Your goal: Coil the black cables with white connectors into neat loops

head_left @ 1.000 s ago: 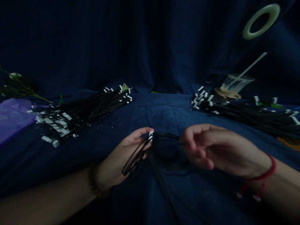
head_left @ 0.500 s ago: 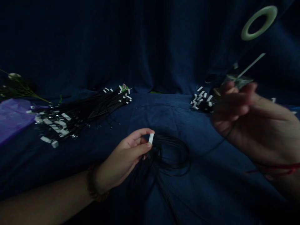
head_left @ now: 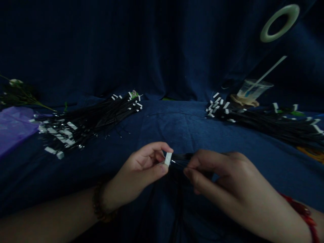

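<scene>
Between the thumb and index finger of my left hand (head_left: 141,165) is a small white connector housing (head_left: 167,159), standing on end. Just right of it, my right hand (head_left: 220,182) pinches a thin wire (head_left: 179,164) whose shiny metal tip points at the housing. Whether the tip touches the housing or has entered it, I cannot tell. Dark wires (head_left: 179,156) run from behind the housing toward my right hand, and more black wires (head_left: 178,206) hang down below my hands, dim against the cloth.
A bundle of black wires with white connectors (head_left: 93,116) lies at the left beside a purple bag (head_left: 16,126) and a flower stem (head_left: 32,98). Another bundle (head_left: 265,121) lies right, before a plastic cup with a straw (head_left: 254,89). A pale ring (head_left: 264,32) is upper right.
My right hand has come down and left from in front of the cup to the connector, bringing the wire's metal tip beside it. My left hand has shifted slightly right and down with the housing.
</scene>
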